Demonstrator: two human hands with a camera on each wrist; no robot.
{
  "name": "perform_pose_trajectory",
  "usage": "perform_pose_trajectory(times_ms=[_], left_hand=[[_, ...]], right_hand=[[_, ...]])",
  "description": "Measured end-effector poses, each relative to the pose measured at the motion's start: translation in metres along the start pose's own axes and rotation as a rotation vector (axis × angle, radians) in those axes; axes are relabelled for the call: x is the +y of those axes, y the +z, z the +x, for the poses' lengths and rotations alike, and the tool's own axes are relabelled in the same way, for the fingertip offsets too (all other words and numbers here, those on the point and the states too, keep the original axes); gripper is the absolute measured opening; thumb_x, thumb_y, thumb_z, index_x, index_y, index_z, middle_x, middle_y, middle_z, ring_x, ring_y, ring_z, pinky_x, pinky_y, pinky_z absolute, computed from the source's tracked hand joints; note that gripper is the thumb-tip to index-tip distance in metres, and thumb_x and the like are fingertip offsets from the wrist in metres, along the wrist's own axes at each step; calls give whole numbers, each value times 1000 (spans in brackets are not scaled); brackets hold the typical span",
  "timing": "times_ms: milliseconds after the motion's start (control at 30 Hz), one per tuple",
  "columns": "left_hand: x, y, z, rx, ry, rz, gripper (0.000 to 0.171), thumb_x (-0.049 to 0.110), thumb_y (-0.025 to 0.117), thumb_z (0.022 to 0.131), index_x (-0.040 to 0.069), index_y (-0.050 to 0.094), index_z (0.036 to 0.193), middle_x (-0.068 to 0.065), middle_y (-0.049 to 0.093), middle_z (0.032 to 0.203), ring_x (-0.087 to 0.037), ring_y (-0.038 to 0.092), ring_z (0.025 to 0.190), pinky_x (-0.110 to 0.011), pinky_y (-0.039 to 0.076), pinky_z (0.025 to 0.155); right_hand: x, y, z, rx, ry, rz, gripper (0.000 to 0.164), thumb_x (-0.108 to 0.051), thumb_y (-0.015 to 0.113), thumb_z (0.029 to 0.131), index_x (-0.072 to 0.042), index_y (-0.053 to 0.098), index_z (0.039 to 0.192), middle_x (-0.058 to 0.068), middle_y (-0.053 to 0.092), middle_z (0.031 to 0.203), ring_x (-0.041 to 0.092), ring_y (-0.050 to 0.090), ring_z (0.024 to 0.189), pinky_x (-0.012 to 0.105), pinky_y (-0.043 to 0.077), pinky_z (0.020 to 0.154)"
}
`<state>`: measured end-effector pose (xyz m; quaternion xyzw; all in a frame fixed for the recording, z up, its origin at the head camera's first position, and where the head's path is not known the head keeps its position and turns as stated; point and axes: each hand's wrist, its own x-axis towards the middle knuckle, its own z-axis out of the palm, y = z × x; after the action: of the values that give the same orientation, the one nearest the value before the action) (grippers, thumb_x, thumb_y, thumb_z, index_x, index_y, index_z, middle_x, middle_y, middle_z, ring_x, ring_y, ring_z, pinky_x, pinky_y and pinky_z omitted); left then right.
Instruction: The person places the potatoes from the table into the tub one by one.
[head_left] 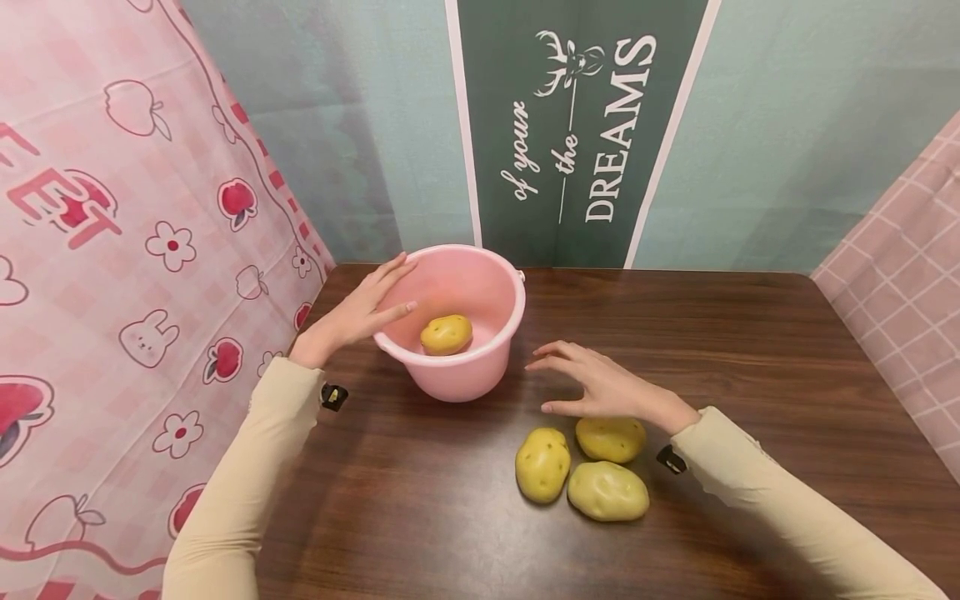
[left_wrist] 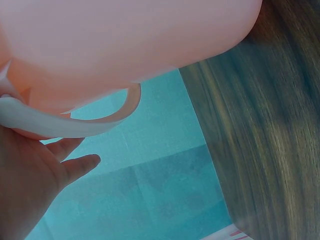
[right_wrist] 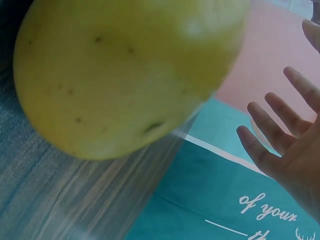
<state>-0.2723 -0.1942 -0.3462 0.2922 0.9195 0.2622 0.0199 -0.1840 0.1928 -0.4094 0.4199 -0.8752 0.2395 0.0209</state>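
A pink bucket [head_left: 457, 382] stands upright toward the back left of the table, with one yellow potato [head_left: 446, 334] lying inside. At its left rim is my left hand [head_left: 363, 308], thumb and fingers extended. In the left wrist view that hand [left_wrist: 35, 180] shows beside the bucket's pale handle [left_wrist: 75, 125]. My right hand [head_left: 600, 385] is held with fingers spread, holding nothing, to the right of the bucket. Just below it lie three potatoes: a left one [head_left: 543, 465], a front one [head_left: 608, 492] and a back one [head_left: 612, 442], partly hidden by the hand.
The dark wooden table [head_left: 405, 500] ends at a green and teal cloth backdrop [head_left: 337, 125] with white lettering. A pink printed cloth [head_left: 202, 300] hangs along the left side, and a pink checked cloth [head_left: 907, 275] along the right.
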Motion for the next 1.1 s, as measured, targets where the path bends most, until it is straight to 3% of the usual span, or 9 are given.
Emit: perform_pose_trajectory(times_ms=[400,667,1100], left_hand=[[1,0,0,-3,-5,-6,67,49,51,90,35,19,148,10,6,156,-26,9,142,-57,17,109],[1,0,-1,8,12,0,67,47,51,91,33,20,148,10,6,156,-24,10,142,-55,17,109],[2,0,-1,7,0,-13,67,50,51,90,34,20,148,7,8,156,-23,10,142,-56,18,109]], right_hand=[[-3,3,-1,-5,-8,-3,55,-54,65,79,-35,51,128,-9,45,131,9,48,115,42,44,89],[-7,5,-3,-46,-15,11,55,-55,63,80,-33,50,129,-1,47,131,11,49,113,41,43,87],[-12,8,-6,-110,-13,5,55,-53,64,81,-34,49,130,-9,44,131,10,49,112,40,43,89]])
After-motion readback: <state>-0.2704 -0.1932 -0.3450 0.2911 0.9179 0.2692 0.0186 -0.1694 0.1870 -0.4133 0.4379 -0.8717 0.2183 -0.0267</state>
